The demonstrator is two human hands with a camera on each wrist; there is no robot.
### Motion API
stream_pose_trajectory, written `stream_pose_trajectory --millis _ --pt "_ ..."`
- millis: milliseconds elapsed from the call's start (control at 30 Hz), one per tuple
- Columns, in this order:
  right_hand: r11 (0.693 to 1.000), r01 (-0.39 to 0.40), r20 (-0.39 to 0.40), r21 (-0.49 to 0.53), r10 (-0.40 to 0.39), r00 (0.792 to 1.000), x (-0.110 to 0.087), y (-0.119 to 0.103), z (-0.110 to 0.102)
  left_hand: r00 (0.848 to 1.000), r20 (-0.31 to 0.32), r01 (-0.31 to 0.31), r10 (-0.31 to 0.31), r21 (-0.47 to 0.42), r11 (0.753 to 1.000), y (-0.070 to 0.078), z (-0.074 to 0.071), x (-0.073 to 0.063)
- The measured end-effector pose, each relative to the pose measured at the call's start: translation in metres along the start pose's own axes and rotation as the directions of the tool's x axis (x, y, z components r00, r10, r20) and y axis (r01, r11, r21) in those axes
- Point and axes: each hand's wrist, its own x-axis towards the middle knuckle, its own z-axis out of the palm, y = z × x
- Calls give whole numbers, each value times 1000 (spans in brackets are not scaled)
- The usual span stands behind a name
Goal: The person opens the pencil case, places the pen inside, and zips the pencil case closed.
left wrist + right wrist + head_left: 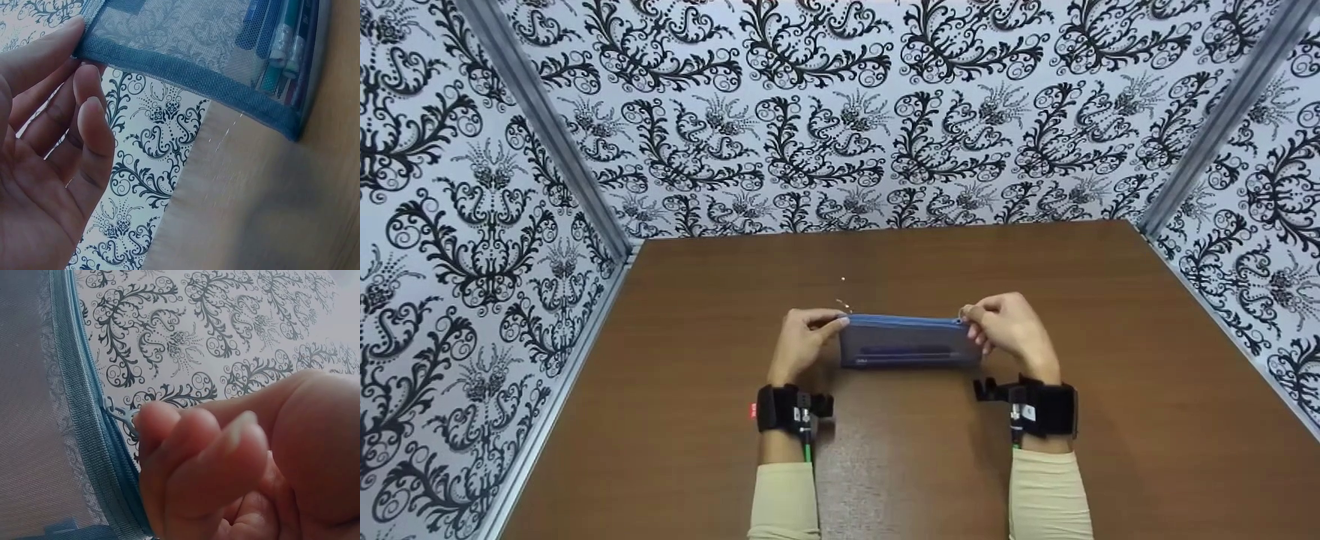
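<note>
A blue mesh zippered pencil pouch (911, 337) stands on its long edge, or just above the table, between both hands. My left hand (802, 341) pinches its upper left corner between thumb and fingertips. Along the top runs a blue zipper (896, 321). At the right end my right hand (1011, 330) pinches the metal zipper pull (121, 417), its other fingers curled. Through the mesh, pencils (287, 42) with eraser ends lie along the pouch's bottom in the left wrist view. Whether the zipper is fully closed cannot be told.
The brown wooden table (697, 315) extends around the pouch. Patterned black-and-white panels (840, 135) with metal posts (559, 142) enclose the back and sides. Both wrists wear black straps (1046, 409) with small devices.
</note>
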Motion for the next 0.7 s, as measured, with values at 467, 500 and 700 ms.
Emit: stream_pose_trajectory --millis 467,500,700 --pt "998 -55 -10 8 55 998 -3 10 -18 999 -12 38 -38 17 999 0 -1 1" --pt "998 -63 -15 14 64 998 -3 11 -20 999 -14 41 -41 17 999 0 -1 1" --pt "997 -72 -9 19 72 997 -3 16 -27 998 -7 57 -57 -3 998 -1 -1 1"
